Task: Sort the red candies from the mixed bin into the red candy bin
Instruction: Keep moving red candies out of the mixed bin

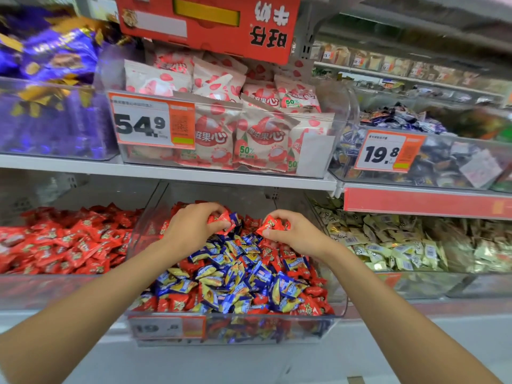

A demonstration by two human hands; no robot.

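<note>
Both reach forward — left hand (pixel 191 228), right hand (pixel 295 235) pinch red candies (pixel 270 225).

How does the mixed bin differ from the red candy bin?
The mixed bin holds red candies and blue candies; the red candy bin only red. The mixed bin juts forward with the left hand and right hand in it; the red candy bin sits back, untouched. Both are clear.

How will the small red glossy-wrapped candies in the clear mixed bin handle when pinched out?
Probably light: the right hand pinches a small red wrapped candy with fingertips alone. Its glossy wrapper looks slippery and its crimped ends likely flex, so grip the body. The blue-and-yellow wrapped candies heaped loosely around may slide when one is pulled.
</note>
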